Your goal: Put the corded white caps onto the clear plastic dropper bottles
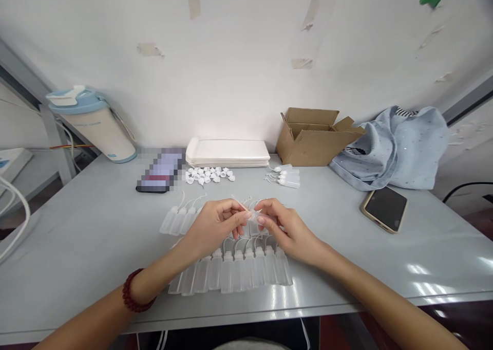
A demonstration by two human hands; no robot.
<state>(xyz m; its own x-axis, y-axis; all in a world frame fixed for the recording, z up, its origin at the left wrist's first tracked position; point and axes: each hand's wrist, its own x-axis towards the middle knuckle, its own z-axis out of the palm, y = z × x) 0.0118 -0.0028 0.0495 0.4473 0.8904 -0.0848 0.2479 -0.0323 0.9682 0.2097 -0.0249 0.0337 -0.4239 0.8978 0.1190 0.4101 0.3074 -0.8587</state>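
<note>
In front of me a small translucent plastic bottle is held between both hands above the table. My right hand pinches its body between thumb and fingers. With closed fingertips, my left hand grips the neck end, where a thin white strap sticks up; the fingers partly hide that end. Beneath my wrists lies a row of similar bottles, with thin straps at their necks. Several more bottles lie behind my left hand, and others are partly covered by the hands.
White caps lie in a loose pile before a stack of white trays. A few bottles lie near an open cardboard box. Around them are a blurred phone, a tumbler, a blue bag and another phone.
</note>
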